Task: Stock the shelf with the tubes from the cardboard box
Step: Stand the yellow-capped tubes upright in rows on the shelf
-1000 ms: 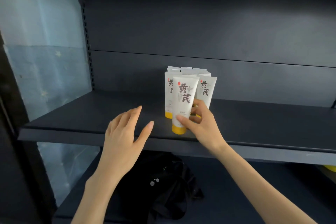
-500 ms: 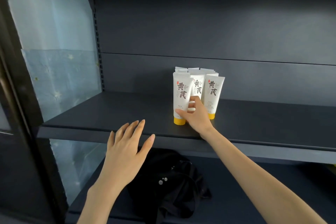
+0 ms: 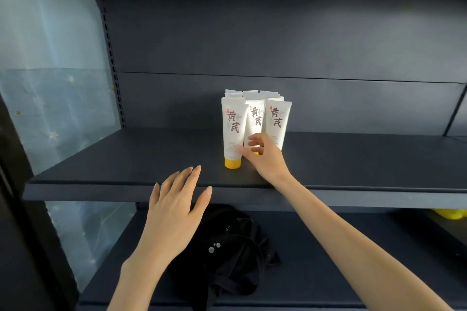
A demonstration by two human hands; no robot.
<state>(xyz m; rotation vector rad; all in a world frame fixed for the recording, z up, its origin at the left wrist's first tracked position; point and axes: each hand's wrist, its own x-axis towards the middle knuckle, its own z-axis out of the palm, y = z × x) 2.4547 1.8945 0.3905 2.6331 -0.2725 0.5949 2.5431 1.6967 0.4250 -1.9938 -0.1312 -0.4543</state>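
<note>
Standing cap-down on dark shelf [image 3: 131,159]: cluster of white tubes [image 3: 255,118], yellow caps, mid-shelf. Right hand [image 3: 265,156] at front of cluster, fingers loosely curled, thumb tip against front-left tube [image 3: 233,131]; firm hold or mere contact: cannot tell. Left hand [image 3: 174,209] open, fingers spread, empty, hovering at shelf's front edge. Black bag [image 3: 227,255] lying below shelf.

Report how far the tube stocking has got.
Done: a cluster of white tubes stands cap-down on the shelf. In hand: the right hand touches the front tubes low down, seemingly straightening them; the left hand hovers open and empty. Left: unclear, since the cardboard box is out of view.
</note>
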